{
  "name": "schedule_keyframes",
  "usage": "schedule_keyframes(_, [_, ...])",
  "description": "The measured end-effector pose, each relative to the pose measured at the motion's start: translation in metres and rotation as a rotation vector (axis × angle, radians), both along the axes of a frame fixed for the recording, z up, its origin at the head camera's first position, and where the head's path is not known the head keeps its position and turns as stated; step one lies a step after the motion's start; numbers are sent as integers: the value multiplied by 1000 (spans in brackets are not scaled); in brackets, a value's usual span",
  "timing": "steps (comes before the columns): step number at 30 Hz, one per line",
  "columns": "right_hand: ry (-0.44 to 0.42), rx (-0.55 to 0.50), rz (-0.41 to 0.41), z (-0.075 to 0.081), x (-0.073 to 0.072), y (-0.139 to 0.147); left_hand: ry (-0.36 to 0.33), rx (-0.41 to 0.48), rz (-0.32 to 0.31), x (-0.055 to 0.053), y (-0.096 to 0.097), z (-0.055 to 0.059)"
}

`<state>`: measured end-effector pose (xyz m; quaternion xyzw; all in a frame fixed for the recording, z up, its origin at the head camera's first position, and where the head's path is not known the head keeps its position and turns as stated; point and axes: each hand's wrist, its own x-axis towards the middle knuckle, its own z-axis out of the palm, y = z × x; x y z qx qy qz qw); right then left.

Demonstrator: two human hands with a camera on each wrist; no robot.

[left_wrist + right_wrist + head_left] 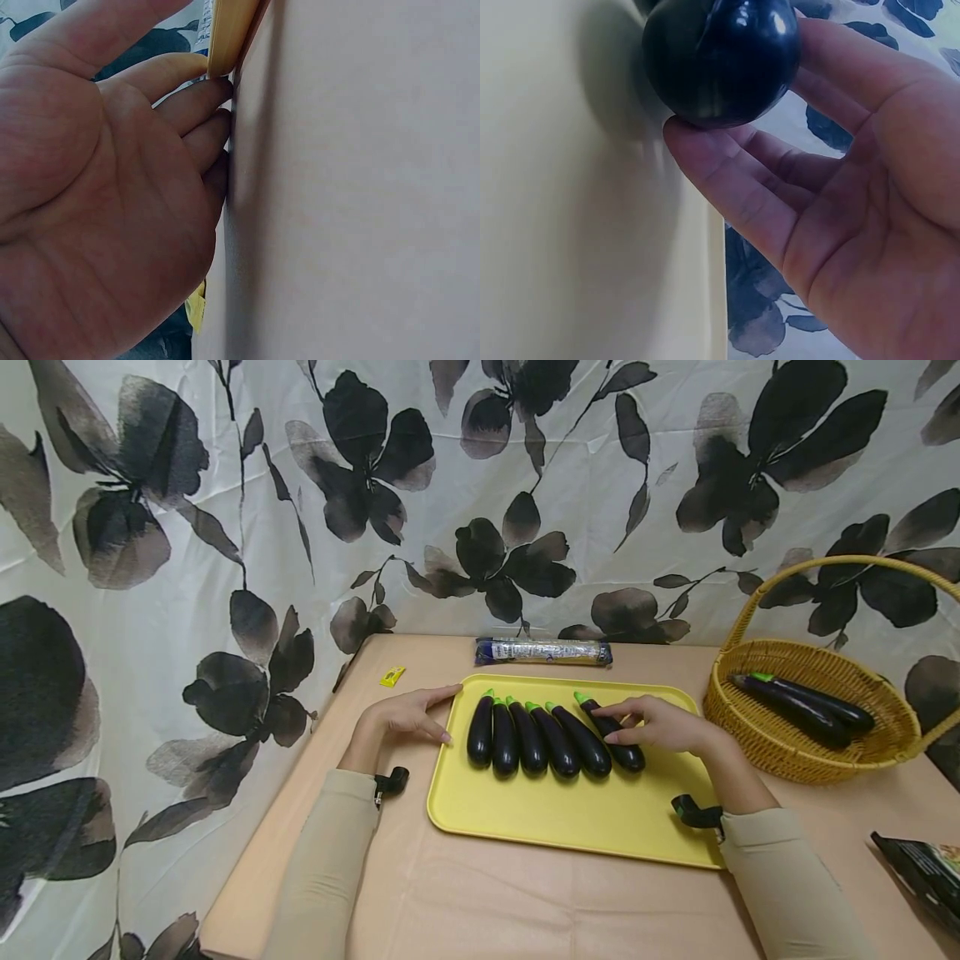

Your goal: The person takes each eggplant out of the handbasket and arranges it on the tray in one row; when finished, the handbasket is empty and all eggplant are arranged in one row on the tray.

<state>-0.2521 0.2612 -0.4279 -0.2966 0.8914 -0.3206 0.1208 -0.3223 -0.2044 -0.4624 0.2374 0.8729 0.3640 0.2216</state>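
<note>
Several dark purple eggplants [531, 739] with green tips lie side by side on a yellow tray [502, 818]. My right hand [656, 724] holds the rightmost eggplant [628, 758] between thumb and fingers. In the right wrist view, the rounded glossy end of that eggplant [720, 64] sits between the digits, close beside the tray's surface. At the tray's left edge is my left hand [405, 714], its fingers extended and spread along the rim. The left wrist view shows the palm of this hand [112, 195], with fingertips right at the tray edge [229, 34] and the tabletop.
A yellow wicker basket [795, 758] with a tall handle stands right of the tray, two eggplants [798, 710] inside. Behind the tray lies a long shiny package [543, 652]. A small yellow packet [392, 676] is at back left, a dark packet [922, 872] at front right.
</note>
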Motion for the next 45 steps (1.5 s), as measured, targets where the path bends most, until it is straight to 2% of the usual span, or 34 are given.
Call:
schedule_keyframes(13, [-22,34,19,-9,-6,0,6,-3,-1,1,0,0])
schedule_keyframes(21, [-39,44,9,-7,-5,0,12,-14,-4,-1,-1,-2])
schedule_keyframes(33, [-50,25,7,-4,-6,3,5,-11,-2,-2,0,1])
schedule_keyframes(39, [-31,28,-17,-3,-5,3,-1,-11,0,-2,0,1])
schedule_keyframes(45, [32,6,-65,4,-1,9,-12,16,-5,-2,1,0])
